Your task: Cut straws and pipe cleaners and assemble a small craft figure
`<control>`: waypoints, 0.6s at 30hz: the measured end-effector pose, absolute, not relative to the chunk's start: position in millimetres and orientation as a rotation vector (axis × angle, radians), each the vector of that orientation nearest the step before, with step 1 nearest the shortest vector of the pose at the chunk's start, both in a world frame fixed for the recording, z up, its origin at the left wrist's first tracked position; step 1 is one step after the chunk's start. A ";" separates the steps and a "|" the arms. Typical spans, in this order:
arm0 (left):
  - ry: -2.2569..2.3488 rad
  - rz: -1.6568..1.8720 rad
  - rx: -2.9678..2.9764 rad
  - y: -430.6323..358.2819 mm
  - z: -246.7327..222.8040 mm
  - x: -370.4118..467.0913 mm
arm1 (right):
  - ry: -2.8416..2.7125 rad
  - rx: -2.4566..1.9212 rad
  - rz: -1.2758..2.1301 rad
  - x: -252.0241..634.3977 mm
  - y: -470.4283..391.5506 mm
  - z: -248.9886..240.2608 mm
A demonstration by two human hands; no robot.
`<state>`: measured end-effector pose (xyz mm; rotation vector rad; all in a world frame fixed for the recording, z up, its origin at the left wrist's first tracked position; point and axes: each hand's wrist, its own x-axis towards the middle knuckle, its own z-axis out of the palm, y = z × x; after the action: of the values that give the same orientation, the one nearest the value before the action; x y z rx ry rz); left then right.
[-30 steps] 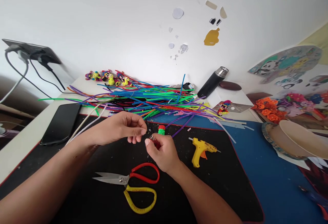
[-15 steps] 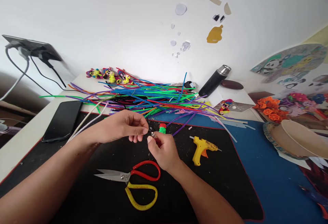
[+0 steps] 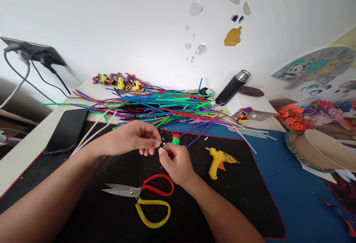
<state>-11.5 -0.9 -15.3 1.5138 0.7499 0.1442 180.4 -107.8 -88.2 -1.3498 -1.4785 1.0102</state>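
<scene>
You sit at a pale desk point(image 3: 27, 154) whose far edge meets a white wall point(image 3: 125, 20) dotted with peeling stickers; a dark socket panel point(image 3: 33, 52) with plugged-in cables is at the left. A black mat point(image 3: 244, 183) with red edging covers the desk's near middle, over a blue covering point(image 3: 292, 198) that shows toward the right edge. Along the far edge lies a loose heap of coloured pipe cleaners point(image 3: 167, 104). A black phone point(image 3: 66, 130) lies near the left edge.

On the mat, open scissors point(image 3: 136, 192) lie just below your hands, and a yellow glue gun point(image 3: 219, 161) lies to their right. Near the far right corner are a black thermos point(image 3: 230, 89) with a steel cap and a white box point(image 3: 256, 105). A beige bowl point(image 3: 330, 146) at the right edge shows its pale inner wall; the picture's edge cuts it off.

Over the mat, your right hand point(image 3: 178, 163) grips a red lighter point(image 3: 169, 152), mostly hidden by your fingers. Your left hand point(image 3: 136, 139) has thumb and fingers pressed together just beside its metal top; anything between them is too small to make out. Behind your right hand, a red-and-green coil point(image 3: 176, 140) is partly hidden.
</scene>
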 end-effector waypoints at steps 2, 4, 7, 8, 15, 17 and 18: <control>0.753 0.146 1.516 -0.8 -14.9 -10.9 | -1.470 -1.341 1.024 180.6 -108.1 -87.8; 0.754 0.149 1.517 -0.8 -14.6 -10.3 | -1.467 -1.341 1.024 180.6 -108.4 -87.5; 0.757 0.152 1.520 -0.9 -14.6 -9.9 | -1.474 -1.346 1.020 180.5 -108.5 -87.4; 0.756 0.154 1.519 -0.9 -14.7 -9.9 | -1.477 -1.347 1.021 180.5 -108.4 -87.3; 0.743 0.142 1.506 -1.5 -15.4 -10.5 | -1.489 -1.348 1.006 181.3 -107.0 -87.2; 0.742 0.144 1.508 -1.5 -15.5 -10.4 | -1.486 -1.351 1.004 181.5 -107.1 -87.8; 0.749 0.154 1.510 -1.3 -15.7 -10.3 | -1.486 -1.351 1.008 181.4 -107.2 -88.1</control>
<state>-10.3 -1.3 -15.7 1.5100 0.7487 0.1544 181.4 -107.2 -88.1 -1.3511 -1.4859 1.0080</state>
